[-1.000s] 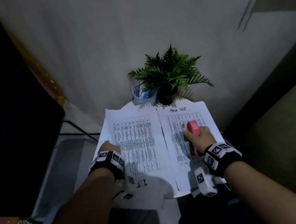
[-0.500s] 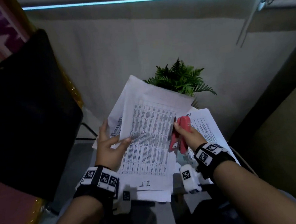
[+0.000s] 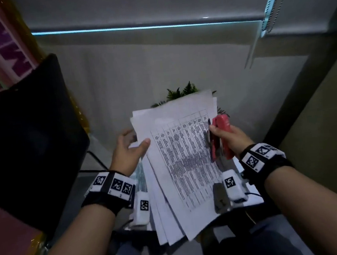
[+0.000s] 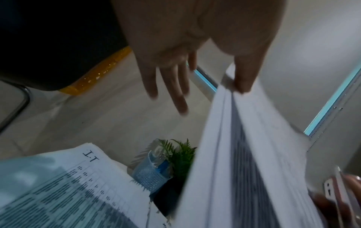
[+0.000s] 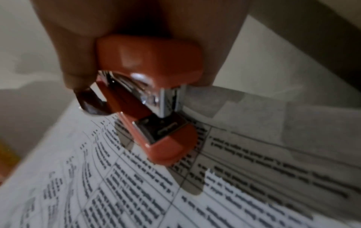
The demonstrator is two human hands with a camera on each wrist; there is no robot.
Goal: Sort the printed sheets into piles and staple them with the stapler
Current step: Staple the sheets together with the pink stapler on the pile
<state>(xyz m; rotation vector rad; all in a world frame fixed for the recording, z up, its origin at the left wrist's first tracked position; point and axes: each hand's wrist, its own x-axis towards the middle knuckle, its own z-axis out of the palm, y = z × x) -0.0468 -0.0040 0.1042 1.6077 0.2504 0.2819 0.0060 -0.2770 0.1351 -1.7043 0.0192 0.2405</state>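
The printed sheets (image 3: 184, 160) are raised in a fanned stack between my hands. My left hand (image 3: 127, 150) pinches their left edge with thumb on top, fingers spread. My right hand (image 3: 229, 140) grips the red stapler (image 3: 221, 136) at their right edge.

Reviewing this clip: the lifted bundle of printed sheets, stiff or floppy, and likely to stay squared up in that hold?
Probably floppy: the bundle of printed sheets bows, with only the left hand pinching one edge. It likely slips out of register easily, since its lower corners already fan apart. It seems light; the thumb and fingers alone carry it while the right hand grips the stapler.
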